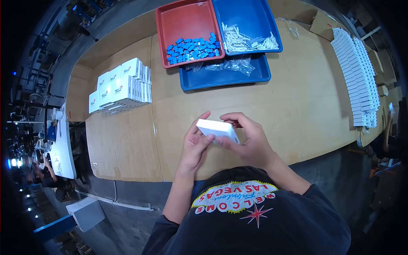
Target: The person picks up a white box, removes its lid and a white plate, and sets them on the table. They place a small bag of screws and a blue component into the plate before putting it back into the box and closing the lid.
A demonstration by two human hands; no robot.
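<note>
A small white box (216, 126) is held tilted above the cardboard-covered table, close to my body. My left hand (194, 148) grips its left side, with the thumb on the near face. On the opposite side, my right hand (251, 138) has its thumb against the lower edge and its fingers curled at the right end. The right fingertips are partly hidden behind the box. A dark mark shows at the box's lower right corner.
Stacked white boxes (114, 88) stand at the left. A red tray (187, 17) holds blue pieces, a blue tray (248, 19) holds white sticks, and a lower blue tray (225, 84) holds clear plastic bags. White box rows (355, 76) line the right edge. Other people work at both sides.
</note>
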